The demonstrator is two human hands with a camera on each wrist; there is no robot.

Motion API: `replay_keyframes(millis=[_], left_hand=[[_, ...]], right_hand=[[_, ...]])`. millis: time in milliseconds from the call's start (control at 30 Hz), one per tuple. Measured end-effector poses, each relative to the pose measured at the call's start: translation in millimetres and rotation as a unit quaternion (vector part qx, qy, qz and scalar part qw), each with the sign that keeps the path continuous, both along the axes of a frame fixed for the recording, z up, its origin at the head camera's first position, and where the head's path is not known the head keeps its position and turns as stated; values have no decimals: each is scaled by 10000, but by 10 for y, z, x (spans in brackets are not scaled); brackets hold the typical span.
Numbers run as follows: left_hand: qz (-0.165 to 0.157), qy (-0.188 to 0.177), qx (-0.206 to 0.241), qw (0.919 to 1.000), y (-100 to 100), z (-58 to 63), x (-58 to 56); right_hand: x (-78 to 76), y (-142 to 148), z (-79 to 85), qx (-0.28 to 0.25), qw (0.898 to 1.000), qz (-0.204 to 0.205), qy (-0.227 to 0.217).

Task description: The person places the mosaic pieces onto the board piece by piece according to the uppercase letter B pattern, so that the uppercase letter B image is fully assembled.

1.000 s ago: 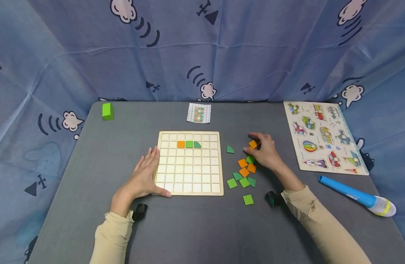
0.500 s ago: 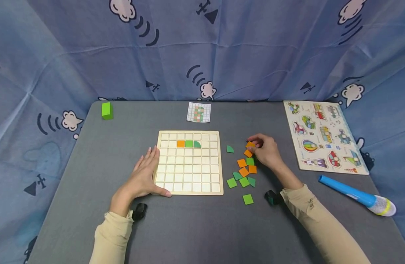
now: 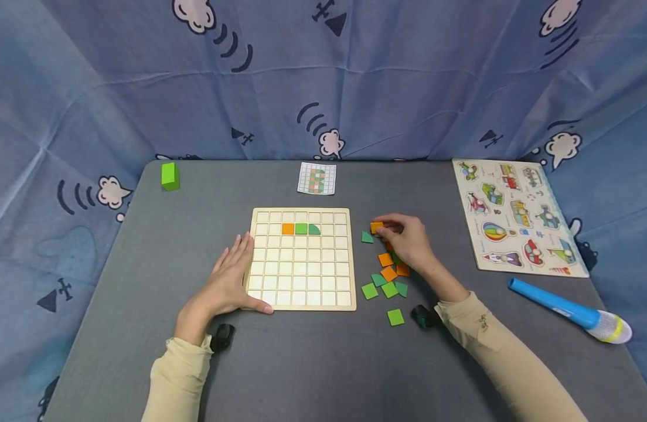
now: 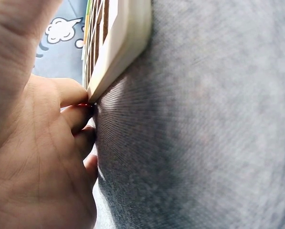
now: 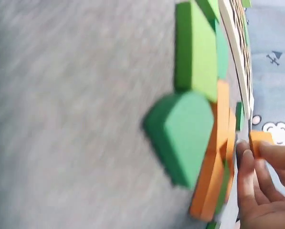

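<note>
In the head view a wooden grid board (image 3: pixel 306 269) lies mid-table. One row of it bears an orange square tile (image 3: pixel 288 229), a green square tile (image 3: pixel 300 228) and a dark green quarter-round tile (image 3: pixel 313 230). My left hand (image 3: pixel 230 280) rests along the board's left side with fingers straight, thumb at the front edge. To the right of the board, my right hand (image 3: pixel 408 239) pinches another orange square tile (image 3: pixel 376 227) between thumb and fingers. In the right wrist view that orange tile (image 5: pixel 261 138) shows at the fingertips.
Loose orange and green tiles (image 3: pixel 389 274) lie right of the board, some partly under the right hand. A small pattern card (image 3: pixel 316 179) lies behind the board. At the right are a picture puzzle board (image 3: pixel 520 220) and a blue toy microphone (image 3: pixel 561 306); a green block (image 3: pixel 170 176) stands back left.
My right hand has picked an orange square tile from the pile's far end and carried it left towards the board. My left hand has stayed at the board's side.
</note>
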State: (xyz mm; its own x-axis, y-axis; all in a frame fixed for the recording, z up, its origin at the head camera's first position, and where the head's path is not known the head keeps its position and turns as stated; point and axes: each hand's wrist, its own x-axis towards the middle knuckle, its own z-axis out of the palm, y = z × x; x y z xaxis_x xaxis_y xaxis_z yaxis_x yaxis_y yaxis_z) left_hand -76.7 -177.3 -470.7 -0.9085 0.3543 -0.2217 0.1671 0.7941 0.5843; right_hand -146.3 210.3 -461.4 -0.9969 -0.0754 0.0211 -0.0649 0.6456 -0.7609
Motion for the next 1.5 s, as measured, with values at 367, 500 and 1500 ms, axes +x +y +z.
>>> replay_keyframes(millis=[367,500,1500], left_hand=[[-9,-2,-1,10000,6,17,-7],[8,-6,-6,10000,7,13,-4],[30,-62,6,10000,5,10,16]], right_hand=[[-9,-484,-12,-521,9976,391,-231],[-12,-645,-11,-851,9923,675,-597],[-15,-1090,-27,-410,9964,485,-563]])
